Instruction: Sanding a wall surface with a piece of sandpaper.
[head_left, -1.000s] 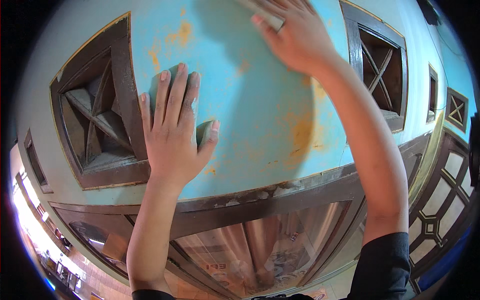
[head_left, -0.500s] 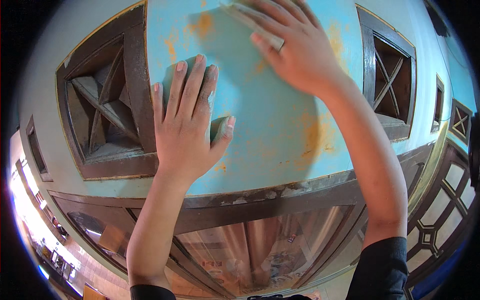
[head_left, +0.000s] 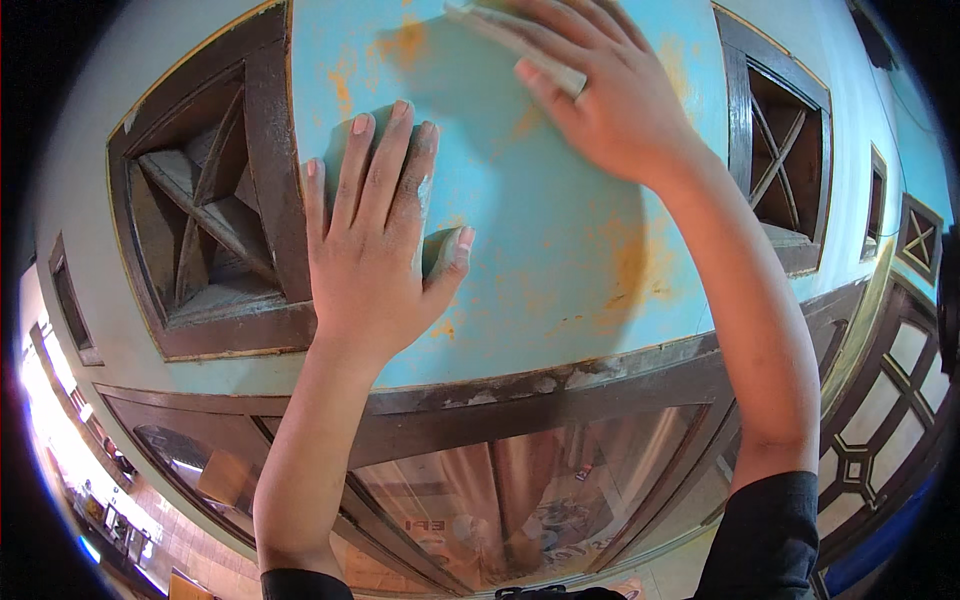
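My left hand point(head_left: 375, 250) lies on the light blue wall point(head_left: 500, 280), fingers spread and pointing up, with dust on the index finger, just right of the brown lattice vent point(head_left: 205, 205). Higher on the wall, my right hand point(head_left: 600, 100) presses a thin pale folded sheet or pad point(head_left: 520, 45), its thumb along the lower edge and its fingers over the top, slightly blurred; most of the sheet is hidden under the hand. Orange patches mottle the paint around both hands, and the right hand's shadow falls on it.
A second lattice vent point(head_left: 775, 160) is at right. Below runs a dark wooden frame point(head_left: 540, 415) with a curtained glass pane point(head_left: 520, 500). A panelled door point(head_left: 880, 400) stands far right. At far left are a bright opening point(head_left: 45, 400) and furniture, small and unclear.
Over the last second my right hand has moved down the wall with the pale sheet, then slightly right. My left hand stays put on the wall while the whole view has shifted slightly.
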